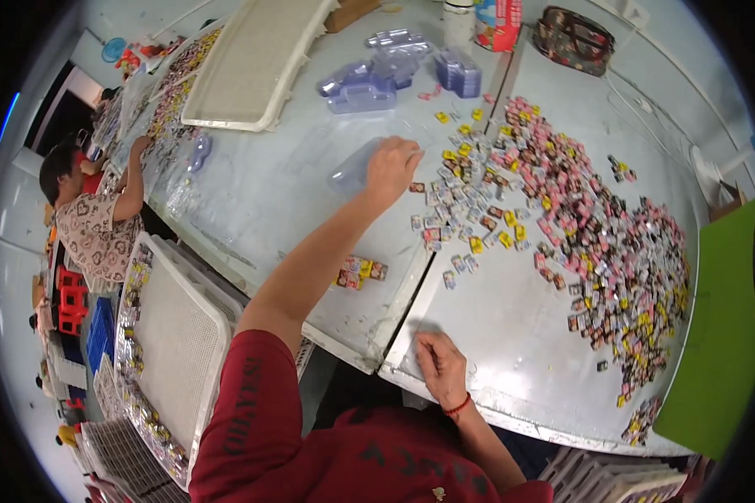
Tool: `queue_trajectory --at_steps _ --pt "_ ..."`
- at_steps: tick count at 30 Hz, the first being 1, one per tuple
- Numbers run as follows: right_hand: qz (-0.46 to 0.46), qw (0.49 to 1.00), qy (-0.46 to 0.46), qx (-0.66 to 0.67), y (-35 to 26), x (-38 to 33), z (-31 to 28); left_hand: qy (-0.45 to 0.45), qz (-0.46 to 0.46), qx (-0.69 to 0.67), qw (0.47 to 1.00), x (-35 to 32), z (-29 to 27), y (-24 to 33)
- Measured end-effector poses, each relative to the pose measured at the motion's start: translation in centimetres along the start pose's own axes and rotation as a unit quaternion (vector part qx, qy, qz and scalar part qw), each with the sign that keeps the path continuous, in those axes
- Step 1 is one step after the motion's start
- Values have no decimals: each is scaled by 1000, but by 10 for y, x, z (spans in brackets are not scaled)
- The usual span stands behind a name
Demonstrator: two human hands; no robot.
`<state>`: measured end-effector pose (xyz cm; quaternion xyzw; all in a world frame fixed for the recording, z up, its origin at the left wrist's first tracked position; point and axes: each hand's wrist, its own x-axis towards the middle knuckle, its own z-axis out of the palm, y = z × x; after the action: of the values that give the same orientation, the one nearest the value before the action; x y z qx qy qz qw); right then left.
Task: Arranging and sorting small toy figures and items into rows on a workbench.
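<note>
Item: clear plastic tray [350, 174], pinched in your left hand [392, 168], twelve o'clock, beside small packets [562, 226] for filling. Right hand [440, 365], six o'clock, fingers loose, braces table [512, 352].

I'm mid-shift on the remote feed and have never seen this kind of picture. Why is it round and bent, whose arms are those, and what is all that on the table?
There is one view, from a wide fisheye camera worn on a person's head, looking down; that bends straight edges near the rim. The two bare arms rising from the bottom are the wearer's own. The left hand reaches out and holds a clear plastic blister tray. The right hand rests on the metal table near its front edge, holding nothing visible. A big heap of small colourful packets covers the right side. More clear trays lie further back. At far left, another person works at the same table.
</note>
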<state>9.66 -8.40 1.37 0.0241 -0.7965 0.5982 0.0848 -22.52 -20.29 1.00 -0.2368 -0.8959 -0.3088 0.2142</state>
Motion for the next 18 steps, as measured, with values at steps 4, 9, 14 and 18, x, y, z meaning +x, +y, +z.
queue_trajectory --at_steps 4,9,14,18 --pt "-2 1000 0 -13 6 -1 2 95 106 185 972 42 -13 -58" --pt "66 998 11 0 7 -4 7 17 78 224 971 80 -28 -121" --pt "83 996 14 -10 6 -6 9 1 69 213 975 88 -23 -130" --pt "92 996 10 -18 1 -3 9 88 83 142 982 44 -20 -112"
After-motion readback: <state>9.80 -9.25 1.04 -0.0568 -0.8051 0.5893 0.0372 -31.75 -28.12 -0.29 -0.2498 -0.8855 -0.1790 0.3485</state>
